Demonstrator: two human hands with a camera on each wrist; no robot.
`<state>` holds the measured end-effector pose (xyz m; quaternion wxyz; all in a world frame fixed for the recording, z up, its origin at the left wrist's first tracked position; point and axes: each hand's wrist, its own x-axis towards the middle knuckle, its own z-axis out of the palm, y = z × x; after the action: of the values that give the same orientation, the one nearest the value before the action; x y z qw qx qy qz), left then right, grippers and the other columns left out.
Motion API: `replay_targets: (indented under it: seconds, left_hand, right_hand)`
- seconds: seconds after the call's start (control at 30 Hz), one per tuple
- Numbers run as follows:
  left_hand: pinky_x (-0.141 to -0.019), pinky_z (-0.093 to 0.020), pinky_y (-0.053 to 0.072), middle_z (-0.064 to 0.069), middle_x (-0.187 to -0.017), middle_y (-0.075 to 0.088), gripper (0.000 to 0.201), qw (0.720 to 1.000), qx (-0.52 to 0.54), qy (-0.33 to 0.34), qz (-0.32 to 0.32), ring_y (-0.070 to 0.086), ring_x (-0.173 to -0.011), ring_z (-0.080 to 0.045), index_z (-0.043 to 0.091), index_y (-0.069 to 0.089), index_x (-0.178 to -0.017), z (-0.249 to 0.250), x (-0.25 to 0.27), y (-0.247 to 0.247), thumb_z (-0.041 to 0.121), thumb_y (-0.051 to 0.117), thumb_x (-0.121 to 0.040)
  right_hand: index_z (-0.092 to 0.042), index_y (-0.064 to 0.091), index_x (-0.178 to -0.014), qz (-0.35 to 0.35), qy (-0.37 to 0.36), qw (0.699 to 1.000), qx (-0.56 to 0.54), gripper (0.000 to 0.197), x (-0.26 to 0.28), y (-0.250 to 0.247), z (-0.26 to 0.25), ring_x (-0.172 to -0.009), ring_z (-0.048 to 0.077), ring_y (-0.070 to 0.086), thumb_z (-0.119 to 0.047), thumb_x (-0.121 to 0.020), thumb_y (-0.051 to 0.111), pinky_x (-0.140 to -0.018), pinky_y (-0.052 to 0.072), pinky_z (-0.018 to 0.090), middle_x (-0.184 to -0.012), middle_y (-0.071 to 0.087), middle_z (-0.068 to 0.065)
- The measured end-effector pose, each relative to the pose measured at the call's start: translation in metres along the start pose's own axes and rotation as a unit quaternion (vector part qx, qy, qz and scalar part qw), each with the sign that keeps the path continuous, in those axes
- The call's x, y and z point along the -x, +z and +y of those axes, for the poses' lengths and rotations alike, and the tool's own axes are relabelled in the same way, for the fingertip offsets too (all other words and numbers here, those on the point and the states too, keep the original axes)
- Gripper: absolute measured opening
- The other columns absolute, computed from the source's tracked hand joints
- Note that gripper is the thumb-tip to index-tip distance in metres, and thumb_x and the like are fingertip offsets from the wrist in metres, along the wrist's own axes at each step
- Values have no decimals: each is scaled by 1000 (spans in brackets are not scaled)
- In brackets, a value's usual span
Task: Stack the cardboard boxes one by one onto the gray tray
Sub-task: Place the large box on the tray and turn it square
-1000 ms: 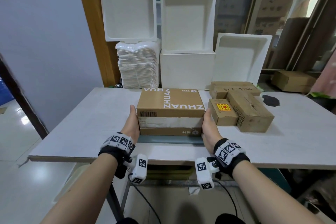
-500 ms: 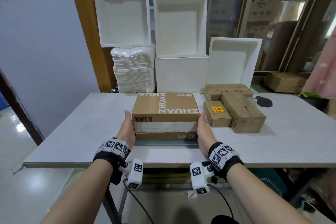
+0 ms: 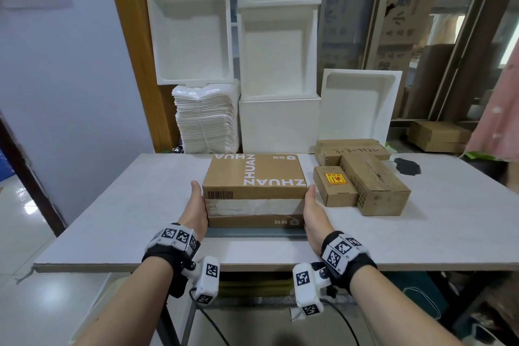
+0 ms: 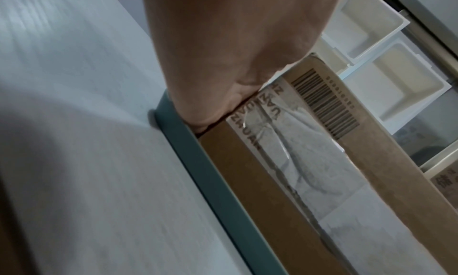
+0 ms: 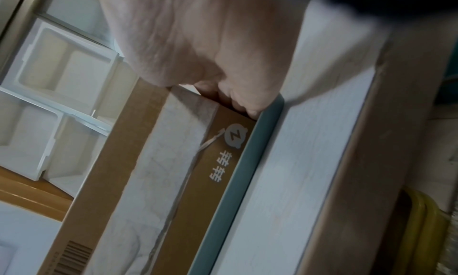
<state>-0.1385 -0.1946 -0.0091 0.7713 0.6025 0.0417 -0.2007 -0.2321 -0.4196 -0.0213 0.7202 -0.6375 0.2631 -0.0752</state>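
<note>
A large brown cardboard box (image 3: pixel 254 174) (image 4: pixel 322 161) (image 5: pixel 148 161) printed ZHUAN ZHUAN sits in the gray tray (image 3: pixel 252 232) (image 4: pixel 198 161) (image 5: pixel 235 181) near the table's front edge. My left hand (image 3: pixel 196 205) (image 4: pixel 235 44) holds its left side and my right hand (image 3: pixel 313 205) (image 5: pixel 198 34) its right side. Both thumbs lie along the sides. The fingers tuck down at the box's lower edge, inside the tray rim. To the right lie three smaller boxes: one with a red-yellow label (image 3: pixel 334 189), a longer one (image 3: pixel 376 191), a flat one behind (image 3: pixel 351 150).
The white table (image 3: pixel 112 205) has bare surface to the left of the tray. White foam boxes (image 3: pixel 278 121) and a stack of white trays (image 3: pixel 207 118) stand behind it. A small black object (image 3: pixel 407 166) lies at the back right.
Both hands stay on the sides of the large box in the tray. Only the head view has shifted slightly.
</note>
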Motion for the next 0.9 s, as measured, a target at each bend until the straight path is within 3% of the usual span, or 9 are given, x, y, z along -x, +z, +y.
replay_targets:
  seconds: [0.1, 0.23, 0.33, 0.43, 0.57, 0.7, 0.83, 0.9]
  left_hand:
    - [-92, -38, 43, -15, -130, 60, 90, 1000, -7, -4, -4, 58, -112, -29, 13, 52, -135, 5, 2, -1, 73, 3, -88]
    - [-102, -43, 42, -15, -130, 60, 94, 1000, 2, 3, -17, 54, -122, -29, 9, 49, -137, 19, 3, -3, 75, 6, -87]
    - [-88, -43, 49, -17, -114, 68, 84, 1000, 2, 12, -22, 62, -108, -31, 15, 57, -124, 31, 10, 3, 73, 7, -89]
    - [-103, -50, 42, -18, -115, 69, 84, 999, 2, 15, -34, 61, -113, -34, 17, 56, -127, 32, 12, 8, 74, 9, -88]
    - [-108, -52, 37, -17, -113, 69, 82, 1000, -4, 22, -21, 60, -114, -33, 18, 56, -127, 30, 11, 11, 74, 10, -88]
    - [-107, -53, 38, -18, -114, 69, 81, 999, -10, 21, -25, 61, -113, -34, 20, 56, -126, 30, 9, 10, 75, 10, -88]
    - [-107, -54, 38, -18, -114, 69, 84, 999, -21, 21, -29, 61, -114, -34, 19, 54, -131, 30, 8, 8, 76, 11, -87]
    - [-108, -53, 37, -17, -121, 66, 87, 999, -33, 23, -28, 58, -118, -34, 18, 48, -139, 33, 12, 8, 76, 11, -86]
  right_hand:
    - [-21, 40, -152, 2, 2, 1000, -1, 81, 3, -2, -4, -144, 24, 40, -73, -95, 17, -121, 26, 40, -154, 48, 4]
    - [-22, 34, -155, -3, -2, 1000, 7, 92, 0, -6, -13, -149, 24, 33, -82, -87, 17, -124, 21, 47, -160, 40, 2]
    - [-20, 40, -151, -5, -8, 1000, -10, 87, -5, -9, -27, -149, 24, 33, -78, -91, 15, -125, 19, 46, -158, 42, 3]
    - [-23, 55, -139, -15, -25, 999, -14, 82, -2, -6, -36, -141, 21, 44, -78, -91, 17, -124, 23, 46, -149, 54, 0]
    - [-17, 46, -146, -14, -27, 1000, 4, 75, 8, -3, -36, -140, 20, 42, -68, -98, 19, -121, 24, 39, -130, 54, -2]
    - [-15, 44, -147, -13, -27, 999, 21, 76, 13, -2, -35, -143, 22, 40, -67, -99, 18, -120, 25, 39, -151, 50, 4]
    - [-12, 35, -153, -8, -32, 999, 32, 74, 18, -2, -38, -149, 23, 32, -62, -101, 17, -121, 22, 38, -159, 39, 6]
    - [-13, 33, -154, -12, -42, 998, 38, 73, 18, -2, -41, -149, 23, 31, -61, -102, 17, -122, 20, 38, -160, 38, 6]
